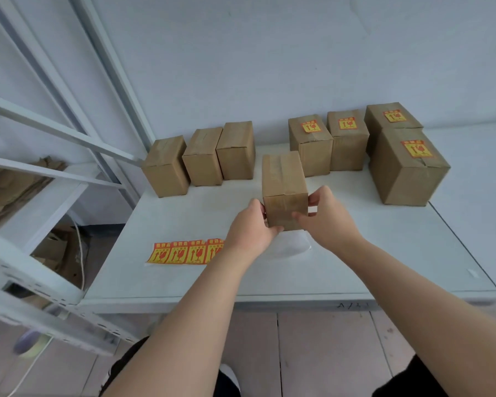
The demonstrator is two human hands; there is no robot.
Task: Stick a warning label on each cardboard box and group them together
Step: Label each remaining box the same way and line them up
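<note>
A plain cardboard box with no label stands at the middle of the white table. My left hand grips its left lower corner and my right hand grips its right side. Three unlabelled boxes stand in a row at the back left. Several boxes with yellow-and-red warning labels are grouped at the back right, the nearest one the largest. A strip of warning labels lies flat on the table near my left forearm, its right end hidden by the arm.
A white metal shelving frame stands to the left, with flattened cardboard on its shelves. A white backing sheet lies under my hands. The wall runs close behind the boxes. My feet and a tiled floor show below the table edge.
</note>
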